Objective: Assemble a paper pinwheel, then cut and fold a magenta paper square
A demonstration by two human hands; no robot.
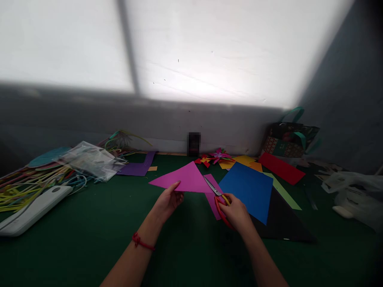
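My left hand (170, 201) pinches the lower edge of a pink paper triangle (188, 179), thumb on top and fingers beneath. In my right hand (236, 213) is a pair of scissors (220, 197) with red and yellow handles. Its blades point up and left, at the right edge of the triangle. A narrow pink paper strip (214, 207) hangs or lies behind and below the blades; whether it is still joined to the triangle I cannot tell. To the right of the scissors lie a blue paper sheet (248, 187) and a black sheet (284, 219) under it.
Paper flowers (218, 155) and a red paper piece (281, 167) lie at the back. On the left are a white glue-gun-like or strip-shaped device (36, 211), clear plastic bags (89, 159) and coloured stems (38, 181). A patterned bag (287, 139) stands back right, near plastic wrapping (356, 195).
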